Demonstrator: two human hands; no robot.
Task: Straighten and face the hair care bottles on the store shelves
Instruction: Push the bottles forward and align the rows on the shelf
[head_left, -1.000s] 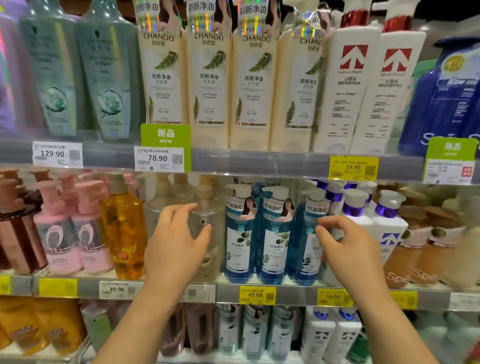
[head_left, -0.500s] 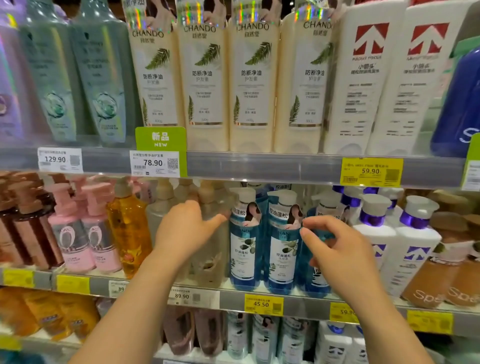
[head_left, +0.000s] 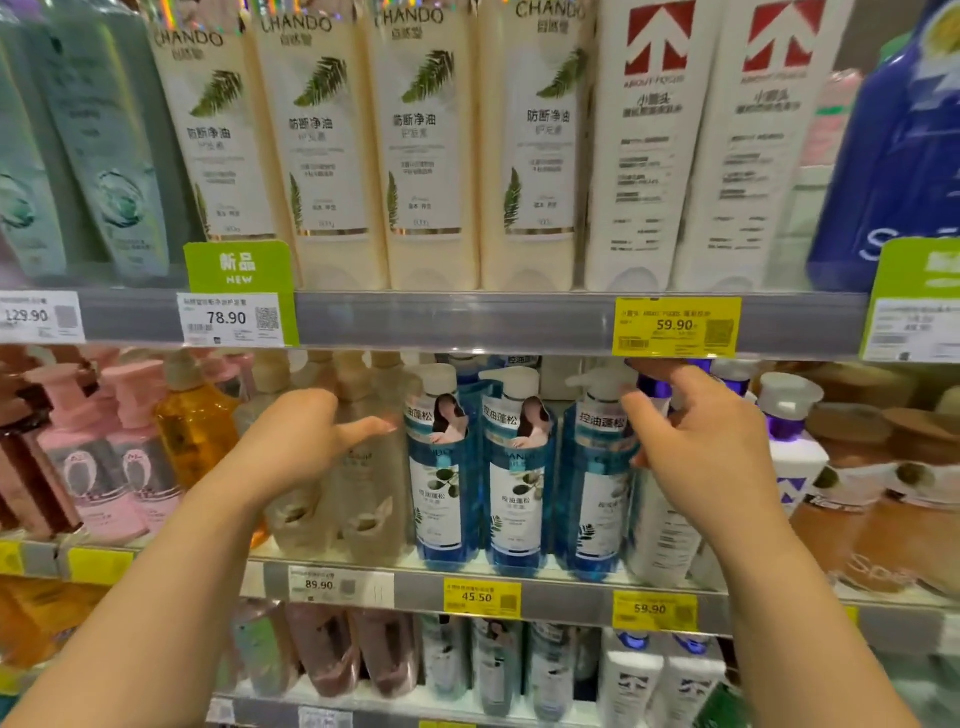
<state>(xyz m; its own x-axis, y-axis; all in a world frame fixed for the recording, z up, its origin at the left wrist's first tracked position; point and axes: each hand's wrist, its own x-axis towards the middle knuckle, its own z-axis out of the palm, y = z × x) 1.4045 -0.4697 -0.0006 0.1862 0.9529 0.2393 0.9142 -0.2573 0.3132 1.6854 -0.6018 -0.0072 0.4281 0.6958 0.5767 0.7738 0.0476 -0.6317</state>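
Note:
On the middle shelf (head_left: 561, 590) stand three blue pump bottles (head_left: 517, 493) with their labels facing out. Left of them are clear beige pump bottles (head_left: 366, 499). My left hand (head_left: 296, 447) wraps round the nearer clear bottle, thumb pointing right towards the blue ones. Right of the blue row stands a white bottle with a purple collar (head_left: 660, 525). My right hand (head_left: 701, 452) reaches up to its neck, thumb and curled index finger pinching round the collar beside the third blue bottle (head_left: 592, 499).
The upper shelf rail (head_left: 467, 322) sits just above my right fingers. More white purple-collared bottles (head_left: 795, 457) and brown bottles (head_left: 883, 530) stand to the right. An amber bottle (head_left: 195, 431) and pink pump bottles (head_left: 130, 467) stand to the left. Cream bottles (head_left: 426, 156) fill the shelf above.
My right hand rose from the side of the third blue bottle to the white bottle's purple neck. My left hand stayed on the clear bottle. The view moved closer.

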